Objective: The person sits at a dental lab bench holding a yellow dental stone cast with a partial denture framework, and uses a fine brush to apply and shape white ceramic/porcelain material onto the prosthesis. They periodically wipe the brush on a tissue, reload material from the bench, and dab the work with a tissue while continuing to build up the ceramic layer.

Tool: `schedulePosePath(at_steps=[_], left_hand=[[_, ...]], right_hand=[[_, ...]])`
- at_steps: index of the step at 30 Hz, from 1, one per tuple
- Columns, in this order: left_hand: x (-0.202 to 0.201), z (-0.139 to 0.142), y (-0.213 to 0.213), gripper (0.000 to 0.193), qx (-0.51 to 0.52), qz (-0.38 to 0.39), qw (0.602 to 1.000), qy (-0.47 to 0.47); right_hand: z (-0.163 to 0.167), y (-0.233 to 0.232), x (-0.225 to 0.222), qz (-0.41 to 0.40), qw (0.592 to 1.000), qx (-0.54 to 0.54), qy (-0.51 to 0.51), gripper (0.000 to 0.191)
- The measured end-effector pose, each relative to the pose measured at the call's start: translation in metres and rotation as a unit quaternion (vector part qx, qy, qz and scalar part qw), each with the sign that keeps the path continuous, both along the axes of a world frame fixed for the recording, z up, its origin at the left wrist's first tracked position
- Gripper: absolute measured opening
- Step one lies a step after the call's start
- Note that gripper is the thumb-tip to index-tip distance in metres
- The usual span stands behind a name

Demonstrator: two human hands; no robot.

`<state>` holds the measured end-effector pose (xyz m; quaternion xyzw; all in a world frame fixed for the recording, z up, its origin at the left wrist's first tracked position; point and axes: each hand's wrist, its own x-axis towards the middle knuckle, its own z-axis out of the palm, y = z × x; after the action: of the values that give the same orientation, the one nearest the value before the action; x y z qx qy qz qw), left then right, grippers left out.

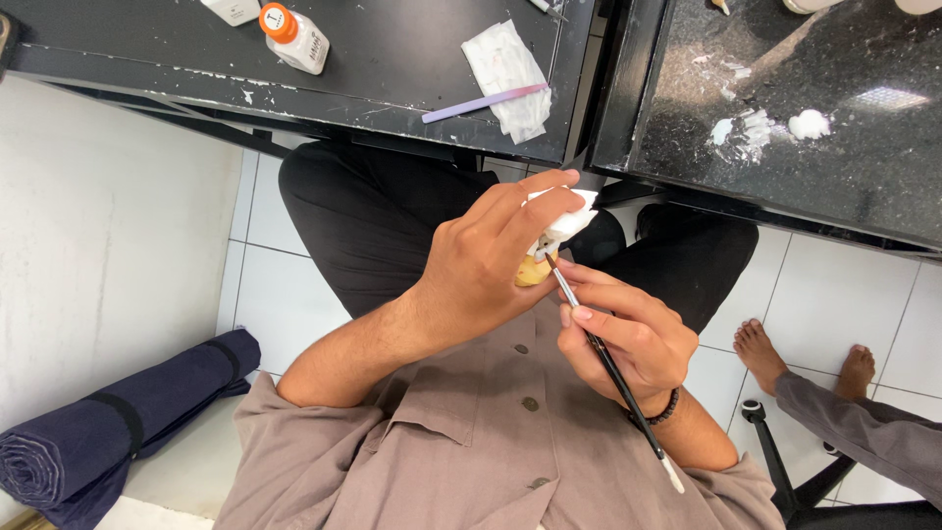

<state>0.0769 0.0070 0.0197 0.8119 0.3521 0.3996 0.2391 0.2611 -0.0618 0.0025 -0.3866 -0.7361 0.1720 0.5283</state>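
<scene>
My left hand (491, 265) is closed around a small white and tan object (559, 231), held above my lap in the middle of the head view. Most of that object is hidden behind my fingers. My right hand (623, 334) grips a thin black-handled paintbrush (613, 368) like a pen. The brush tip touches the tan underside of the object next to my left thumb.
A black worktable (392, 69) carries a white bottle with an orange cap (294, 37), a crumpled white tissue (510, 69) and a purple stick (481, 103). A second dark table (863, 167) has white paint smears. A rolled dark mat (108, 432) lies at left. Another person's bare feet (800, 358) stand at right.
</scene>
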Motion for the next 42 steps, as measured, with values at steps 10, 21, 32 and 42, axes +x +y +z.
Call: schedulePosePath(at_steps=[10,21,32,42], left_hand=[[-0.001,0.001,-0.001,0.063,0.013,0.001,1.0,0.026],[-0.005,-0.001,0.002,0.064,-0.022,-0.085,0.992,-0.086],[-0.005,0.0,0.003,0.066,-0.015,-0.088,0.994,-0.067],[-0.011,0.009,0.006,0.063,0.005,-0.161,0.985,0.066]], right_hand=[[0.002,-0.001,0.0,0.021,1.0,-0.002,-0.014,0.031],[0.002,-0.003,0.006,0.014,0.999,0.018,0.04,0.024],[0.008,-0.006,0.006,0.011,0.997,-0.036,0.071,0.024],[0.045,0.002,0.039,0.102,0.94,-0.277,0.171,0.016]])
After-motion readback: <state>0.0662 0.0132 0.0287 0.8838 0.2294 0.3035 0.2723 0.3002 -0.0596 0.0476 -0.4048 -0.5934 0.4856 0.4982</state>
